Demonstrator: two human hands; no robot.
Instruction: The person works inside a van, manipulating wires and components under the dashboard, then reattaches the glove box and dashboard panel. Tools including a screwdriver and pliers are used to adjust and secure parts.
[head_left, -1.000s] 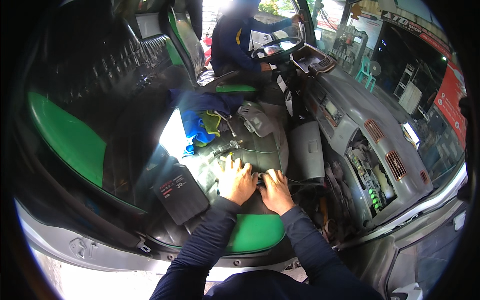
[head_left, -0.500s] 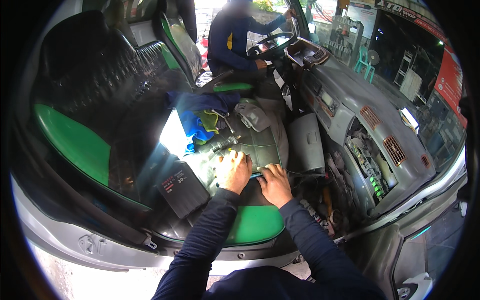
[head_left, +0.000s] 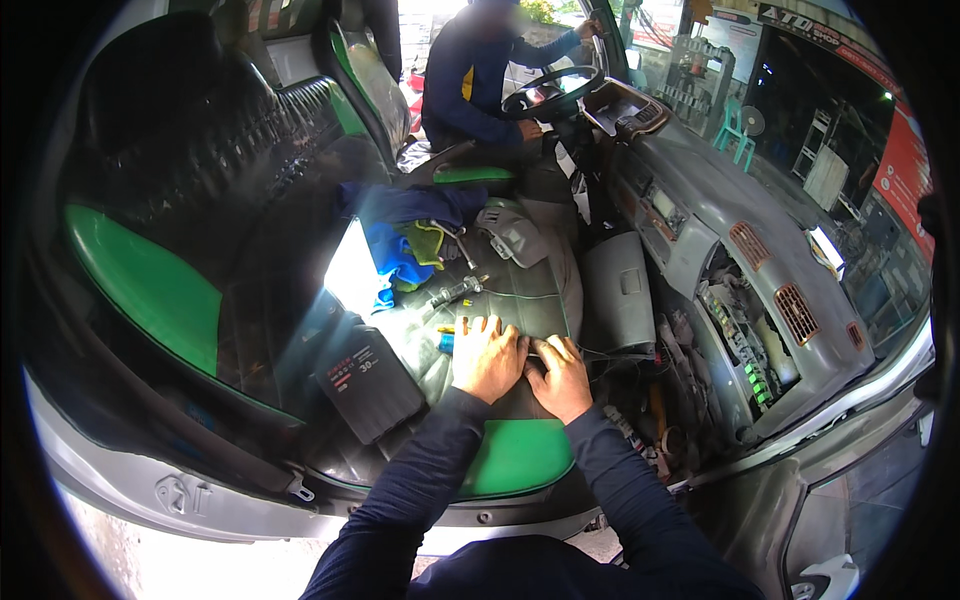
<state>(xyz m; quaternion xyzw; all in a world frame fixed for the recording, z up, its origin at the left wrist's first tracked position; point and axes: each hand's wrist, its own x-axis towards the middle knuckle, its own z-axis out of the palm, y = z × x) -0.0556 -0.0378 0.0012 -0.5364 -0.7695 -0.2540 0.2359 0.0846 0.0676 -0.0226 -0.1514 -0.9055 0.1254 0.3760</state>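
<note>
My left hand (head_left: 488, 360) is over the dark seat cushion, its fingers bent downward and closed. Close against it on the right is my right hand (head_left: 560, 378), with fingers curled in. What the fingertips hold is hidden beneath them. Thin dark wires (head_left: 610, 355) come out beside my right hand toward the dashboard. A small blue cylindrical piece (head_left: 446, 343) with a yellowish end lies just left of my left hand. Beyond the hands are a slim metallic tool (head_left: 455, 292) with a thin cord and a small yellow bit (head_left: 467, 302).
A black case (head_left: 370, 385) and a glaring bright panel (head_left: 352, 268) stand at left. Blue and yellow-green cloths (head_left: 405, 255) and a grey cap (head_left: 512, 236) lie farther back. At right, the dashboard (head_left: 745, 300) has an open cavity. Another person (head_left: 470, 90) sits by the steering wheel (head_left: 553, 92).
Both hands have shifted slightly right and closer together. The blue cylindrical piece now shows beside my left hand. My view has moved slightly.
</note>
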